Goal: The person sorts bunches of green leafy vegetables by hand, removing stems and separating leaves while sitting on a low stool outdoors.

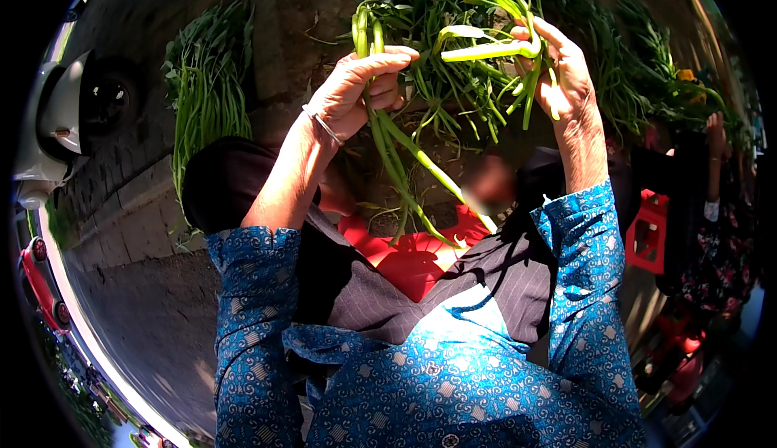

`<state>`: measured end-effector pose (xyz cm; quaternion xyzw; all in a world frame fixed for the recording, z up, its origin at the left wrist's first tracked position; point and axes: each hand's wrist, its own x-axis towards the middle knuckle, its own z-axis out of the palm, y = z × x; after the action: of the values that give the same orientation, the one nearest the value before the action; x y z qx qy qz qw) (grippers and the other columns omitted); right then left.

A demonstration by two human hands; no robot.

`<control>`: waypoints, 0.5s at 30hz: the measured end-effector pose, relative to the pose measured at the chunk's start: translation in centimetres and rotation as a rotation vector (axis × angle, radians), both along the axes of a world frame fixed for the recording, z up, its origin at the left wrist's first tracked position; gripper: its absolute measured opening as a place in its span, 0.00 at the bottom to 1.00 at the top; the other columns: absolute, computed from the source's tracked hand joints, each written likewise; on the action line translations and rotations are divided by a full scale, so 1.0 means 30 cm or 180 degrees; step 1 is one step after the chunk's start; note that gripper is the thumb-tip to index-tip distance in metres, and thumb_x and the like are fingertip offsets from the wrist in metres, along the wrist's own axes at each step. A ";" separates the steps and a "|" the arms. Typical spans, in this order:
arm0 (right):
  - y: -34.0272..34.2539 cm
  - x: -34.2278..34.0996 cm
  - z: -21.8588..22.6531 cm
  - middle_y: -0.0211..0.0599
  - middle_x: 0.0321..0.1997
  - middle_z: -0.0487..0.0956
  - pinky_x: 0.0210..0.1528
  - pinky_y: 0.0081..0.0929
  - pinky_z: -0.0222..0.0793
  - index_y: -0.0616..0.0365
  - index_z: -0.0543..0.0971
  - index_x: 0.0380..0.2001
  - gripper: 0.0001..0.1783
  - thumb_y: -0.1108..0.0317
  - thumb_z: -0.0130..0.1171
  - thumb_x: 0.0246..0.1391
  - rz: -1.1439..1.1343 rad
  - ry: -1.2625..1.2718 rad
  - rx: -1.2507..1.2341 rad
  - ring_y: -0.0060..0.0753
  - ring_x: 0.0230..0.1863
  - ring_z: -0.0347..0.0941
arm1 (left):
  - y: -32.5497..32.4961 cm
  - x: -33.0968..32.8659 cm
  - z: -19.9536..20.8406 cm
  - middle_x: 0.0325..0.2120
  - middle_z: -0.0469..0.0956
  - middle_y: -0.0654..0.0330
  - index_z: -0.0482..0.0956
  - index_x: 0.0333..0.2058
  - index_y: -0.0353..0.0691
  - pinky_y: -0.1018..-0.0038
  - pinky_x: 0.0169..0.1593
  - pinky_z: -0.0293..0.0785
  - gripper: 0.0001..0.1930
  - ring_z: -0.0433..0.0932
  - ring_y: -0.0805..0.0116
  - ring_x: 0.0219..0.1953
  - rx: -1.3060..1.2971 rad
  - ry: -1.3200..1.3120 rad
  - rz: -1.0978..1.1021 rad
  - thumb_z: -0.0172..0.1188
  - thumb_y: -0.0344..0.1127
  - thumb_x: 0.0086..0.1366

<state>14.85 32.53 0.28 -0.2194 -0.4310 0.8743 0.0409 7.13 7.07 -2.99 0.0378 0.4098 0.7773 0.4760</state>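
My left hand [362, 84], with a band at the wrist, is closed around a few long green stems [392, 152]. Their looped tops stick up above the fist and their cut ends hang down over my lap. In my right hand [562, 72], a leafy green stem [490, 50] is gripped between thumb and fingers. It is bent, one pale thick piece pointing left and thinner shoots trailing below. Between and beyond both hands lies a loose heap of leafy green vegetables [453, 84] on the ground.
A bundle of long-stemmed greens [212, 84] lies to my left; more greens [639, 51] spread at the far right. A red plastic stool [647, 232] and another person [708, 213] are on the right. Parked vehicles, a white one [61, 128] and a red one [42, 286], stand at left.
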 end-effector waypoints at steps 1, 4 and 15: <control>-0.007 -0.004 0.004 0.38 0.27 0.75 0.24 0.18 0.65 0.66 0.73 0.36 0.13 0.65 0.50 0.55 -0.0063 -0.0040 -0.0019 0.25 0.24 0.69 | 0.008 0.002 -0.017 0.11 0.58 0.73 0.76 0.36 0.38 0.78 0.26 0.60 0.09 0.55 0.81 0.13 -0.0172 0.0033 0.0052 0.58 0.32 0.56; -0.027 -0.005 0.014 0.37 0.27 0.76 0.22 0.16 0.65 0.66 0.72 0.36 0.13 0.65 0.50 0.55 -0.0092 -0.0028 -0.0088 0.23 0.23 0.69 | 0.038 0.022 -0.042 0.13 0.64 0.69 0.76 0.36 0.36 0.77 0.26 0.60 0.09 0.59 0.78 0.14 -0.0526 0.0104 0.0166 0.58 0.32 0.56; -0.105 -0.005 0.035 0.37 0.28 0.74 0.22 0.16 0.67 0.67 0.71 0.37 0.14 0.65 0.50 0.54 0.0243 0.0013 -0.0263 0.23 0.23 0.69 | 0.099 0.049 -0.133 0.23 0.74 0.60 0.74 0.41 0.37 0.76 0.25 0.66 0.12 0.64 0.76 0.16 -0.0805 0.0222 0.0547 0.58 0.32 0.57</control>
<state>14.71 29.39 1.33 -0.2026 -0.4025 0.8927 -0.0007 8.60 10.05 -6.98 -0.0306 0.5224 0.7555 0.3942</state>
